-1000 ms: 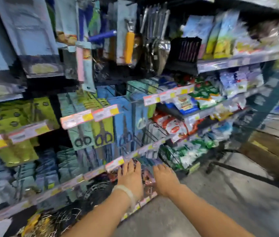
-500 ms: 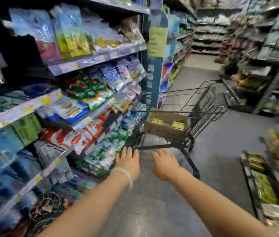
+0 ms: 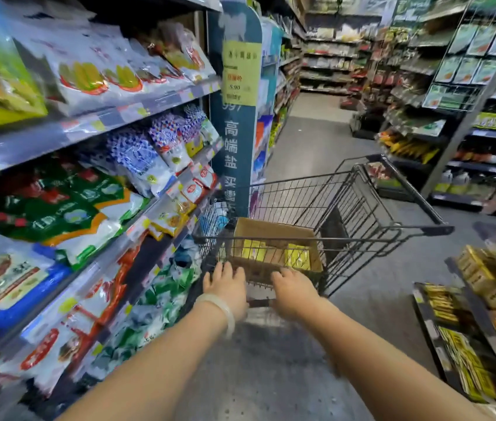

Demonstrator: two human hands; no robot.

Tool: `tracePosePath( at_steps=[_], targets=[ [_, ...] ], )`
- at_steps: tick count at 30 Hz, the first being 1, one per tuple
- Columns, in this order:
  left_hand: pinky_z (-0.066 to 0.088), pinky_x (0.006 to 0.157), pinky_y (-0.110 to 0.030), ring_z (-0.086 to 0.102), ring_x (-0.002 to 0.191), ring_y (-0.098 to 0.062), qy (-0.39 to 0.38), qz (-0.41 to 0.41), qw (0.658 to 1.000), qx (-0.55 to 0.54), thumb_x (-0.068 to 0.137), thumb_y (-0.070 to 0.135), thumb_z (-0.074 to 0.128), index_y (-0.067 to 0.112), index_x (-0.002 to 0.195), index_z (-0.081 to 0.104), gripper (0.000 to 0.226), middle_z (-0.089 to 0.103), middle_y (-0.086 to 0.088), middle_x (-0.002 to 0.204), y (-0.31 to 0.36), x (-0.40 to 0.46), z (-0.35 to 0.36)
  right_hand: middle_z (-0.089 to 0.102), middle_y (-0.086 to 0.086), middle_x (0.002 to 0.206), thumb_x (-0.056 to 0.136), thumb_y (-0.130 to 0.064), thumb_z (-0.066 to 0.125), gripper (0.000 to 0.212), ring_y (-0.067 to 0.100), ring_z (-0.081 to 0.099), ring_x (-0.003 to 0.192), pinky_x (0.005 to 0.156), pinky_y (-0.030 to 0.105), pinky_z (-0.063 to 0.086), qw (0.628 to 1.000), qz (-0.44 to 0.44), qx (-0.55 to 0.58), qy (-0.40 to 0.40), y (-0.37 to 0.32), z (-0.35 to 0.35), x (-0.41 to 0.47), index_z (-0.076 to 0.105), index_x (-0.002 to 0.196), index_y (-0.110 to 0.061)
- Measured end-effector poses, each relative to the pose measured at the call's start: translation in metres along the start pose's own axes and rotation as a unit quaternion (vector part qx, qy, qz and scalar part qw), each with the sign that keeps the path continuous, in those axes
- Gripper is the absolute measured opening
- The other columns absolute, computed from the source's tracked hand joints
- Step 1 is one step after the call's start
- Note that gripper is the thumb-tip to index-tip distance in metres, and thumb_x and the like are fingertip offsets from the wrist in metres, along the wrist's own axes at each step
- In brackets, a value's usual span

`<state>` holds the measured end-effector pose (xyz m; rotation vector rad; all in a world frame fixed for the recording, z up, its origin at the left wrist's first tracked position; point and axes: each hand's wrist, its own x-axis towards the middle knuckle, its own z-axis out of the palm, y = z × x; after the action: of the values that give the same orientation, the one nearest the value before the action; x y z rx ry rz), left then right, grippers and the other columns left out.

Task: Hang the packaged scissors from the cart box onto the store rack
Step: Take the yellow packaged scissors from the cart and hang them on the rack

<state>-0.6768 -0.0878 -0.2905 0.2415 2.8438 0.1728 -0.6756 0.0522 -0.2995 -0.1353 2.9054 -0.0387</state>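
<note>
**Both hands reaching for the cart box, nothing picked up yet**

The left hand and right hand stretch toward the near end of the wire cart, fingers straight and loosely spread, holding nothing. Just beyond the fingertips, inside the cart basket, sits the cardboard box; the yellow packages lying in it, presumably the packaged scissors, are a little past the right hand's fingers and partly behind the cart's wire wall. Whether either hand touches the wire cannot be told. A pale bangle circles the left wrist.

What could go wrong, as a judgement: the fingers must go over the cart's rim and into the box, so a low reach would catch on the wire. The cart stands on wheels, and a push against its end could roll it off down the aisle. The flat packs may stick together, so more than one could come up at a grab. No hanging rack shows near the fingers; the shelves to the left of the left hand carry bagged goods, so a pack could end up in the wrong place.

Readable writing: the yellow sign on the blue end panel, above and beyond the fingers, shows "5.90"; the panel reads "高端盐". Other print is too blurred to read.
</note>
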Motion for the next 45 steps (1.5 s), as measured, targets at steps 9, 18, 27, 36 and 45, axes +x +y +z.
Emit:
tracePosePath(
  at_steps=[9, 18, 27, 36, 45],
  targets=[
    [0.003, 0.119, -0.048, -0.007, 0.147, -0.029, -0.047, 0.024, 0.998, 0.037, 0.093, 0.018, 0.047, 0.013, 0.150, 0.007, 0.069, -0.003, -0.012, 0.159, -0.008, 0.156, -0.022, 0.042, 0.016, 0.137, 0.090, -0.023, 0.052, 0.044, 0.033, 0.039, 0.128, 0.105, 0.043, 0.035, 0.999, 0.016, 0.004, -0.027, 0.045, -0.024, 0.146, 0.042, 0.130, -0.007],
    [0.012, 0.120, -0.046, 0.003, 0.147, -0.028, -0.063, -0.019, 0.998, -0.006, 0.093, 0.029, 0.048, 0.014, 0.148, 0.016, 0.065, 0.005, -0.009, 0.159, -0.009, 0.354, -0.026, 0.044, 0.014, 0.135, 0.091, -0.034, 0.054, 0.049, 0.033, 0.042, 0.125, 0.101, 0.044, 0.040, 0.997, 0.023, 0.047, -0.057, 0.121, -0.031, 0.354, 0.041, 0.131, -0.009],
    [0.020, 0.118, -0.037, 0.020, 0.143, -0.029, -0.184, -0.101, 0.977, -0.046, 0.090, 0.032, 0.053, 0.012, 0.141, 0.029, 0.060, 0.023, -0.012, 0.153, -0.003, 0.502, 0.018, 0.043, 0.017, 0.136, 0.092, -0.031, 0.051, 0.051, 0.035, 0.042, 0.125, 0.100, 0.041, 0.040, 0.978, 0.032, 0.066, -0.196, 0.201, 0.033, 0.506, 0.038, 0.134, -0.007],
    [0.033, 0.107, -0.031, 0.034, 0.137, -0.028, -0.304, -0.164, 0.924, -0.165, 0.093, 0.035, 0.051, 0.010, 0.146, 0.022, 0.065, 0.032, -0.015, 0.149, -0.012, 0.575, 0.104, 0.048, 0.020, 0.137, 0.094, -0.021, 0.049, 0.053, 0.033, 0.049, 0.125, 0.098, 0.035, 0.042, 0.914, 0.049, 0.161, -0.369, 0.182, 0.176, 0.565, 0.029, 0.139, -0.003],
    [0.038, 0.106, -0.032, 0.045, 0.129, -0.023, -0.318, -0.216, 0.885, -0.263, 0.093, 0.032, 0.053, 0.016, 0.141, 0.036, 0.053, 0.045, -0.005, 0.143, -0.018, 0.609, 0.150, 0.037, 0.016, 0.147, 0.087, -0.040, 0.062, 0.085, 0.029, 0.039, 0.135, 0.107, 0.034, 0.036, 0.798, 0.312, 0.404, -0.322, 0.160, 0.261, 0.610, 0.016, 0.146, 0.000]
  ],
)
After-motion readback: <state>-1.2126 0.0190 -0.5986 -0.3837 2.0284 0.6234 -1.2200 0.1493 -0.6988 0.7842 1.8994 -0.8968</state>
